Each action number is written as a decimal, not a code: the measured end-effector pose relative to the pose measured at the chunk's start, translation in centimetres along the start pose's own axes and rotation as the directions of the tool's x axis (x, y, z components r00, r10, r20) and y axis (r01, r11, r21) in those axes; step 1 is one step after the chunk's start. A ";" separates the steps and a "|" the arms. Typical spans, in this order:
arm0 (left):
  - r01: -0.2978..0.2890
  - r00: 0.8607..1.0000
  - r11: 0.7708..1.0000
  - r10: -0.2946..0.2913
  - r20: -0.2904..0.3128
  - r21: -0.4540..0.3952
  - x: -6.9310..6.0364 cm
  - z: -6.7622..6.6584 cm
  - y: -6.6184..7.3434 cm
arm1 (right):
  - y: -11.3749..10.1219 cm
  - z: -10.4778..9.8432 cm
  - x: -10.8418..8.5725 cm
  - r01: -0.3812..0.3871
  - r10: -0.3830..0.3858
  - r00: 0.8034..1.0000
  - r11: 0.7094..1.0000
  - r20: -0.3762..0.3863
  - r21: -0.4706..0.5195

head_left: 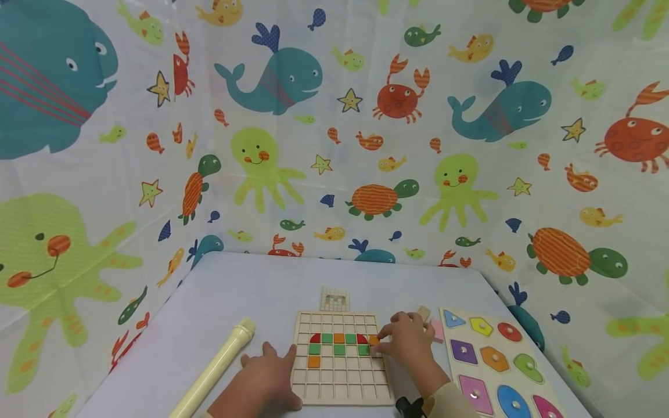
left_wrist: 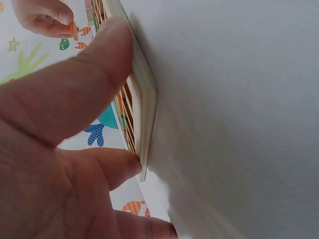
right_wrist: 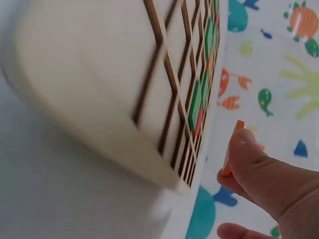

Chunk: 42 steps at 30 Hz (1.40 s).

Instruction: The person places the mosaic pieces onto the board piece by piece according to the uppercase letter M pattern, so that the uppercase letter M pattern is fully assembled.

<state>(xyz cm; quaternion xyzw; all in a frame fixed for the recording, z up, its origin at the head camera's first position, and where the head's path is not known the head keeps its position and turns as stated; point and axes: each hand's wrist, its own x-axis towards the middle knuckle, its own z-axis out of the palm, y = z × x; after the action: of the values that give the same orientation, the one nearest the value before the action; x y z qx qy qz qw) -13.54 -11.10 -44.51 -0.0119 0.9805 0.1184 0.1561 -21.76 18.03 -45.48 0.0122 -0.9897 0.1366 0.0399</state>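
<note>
A wooden grid board [head_left: 340, 393] lies on the white table, with red, green and orange tiles in its upper cells. My left hand [head_left: 266, 374] rests at the board's left side; in the left wrist view its thumb [left_wrist: 107, 59] and a fingertip touch the rim, spread apart. Between thumb and finger, my right hand [head_left: 410, 342] pinches an orange tile [right_wrist: 232, 149] over the board's right edge. The right wrist view shows this tile held on edge, apart from the grid. A green tile [head_left: 363, 350] lies in a cell close to that hand.
Behind the board lies a small patterned card [head_left: 335, 299]. A pale yellow tube [head_left: 216, 366] is at left. On the right are a knobbed shape puzzle [head_left: 455, 354], a pink piece [head_left: 437, 331] and a tan piece [head_left: 424, 313]. A sea-animal curtain [head_left: 334, 168] surrounds the table.
</note>
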 end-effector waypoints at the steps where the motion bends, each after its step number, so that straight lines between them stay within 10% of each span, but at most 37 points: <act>1: 0.000 1.000 1.000 0.000 0.000 0.002 0.0 0.0 0.0 | -0.2 0.1 -0.4 0.017 -0.017 1.000 1.000 0.006 -0.008; 20: 0.009 1.000 1.000 -0.009 -0.001 -0.004 0.4 0.1 0.0 | -2.1 1.2 -3.0 0.171 -0.166 0.984 0.981 0.058 -0.091; 30: -0.003 1.000 1.000 0.003 -0.010 0.000 0.4 0.1 0.0 | -2.9 1.0 -3.5 0.275 -0.287 0.958 0.921 -0.004 -0.277; 42: -0.002 1.000 1.000 0.002 -0.001 0.012 0.5 0.0 0.3 | -3.1 0.7 -3.6 0.268 -0.267 0.963 0.942 0.033 -0.200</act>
<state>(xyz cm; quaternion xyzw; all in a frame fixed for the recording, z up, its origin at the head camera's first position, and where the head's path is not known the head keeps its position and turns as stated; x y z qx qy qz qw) -14.05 -10.78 -44.62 -0.0100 0.9813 0.1128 0.1554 -18.11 14.93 -45.58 0.1424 -0.9878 0.0282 0.0566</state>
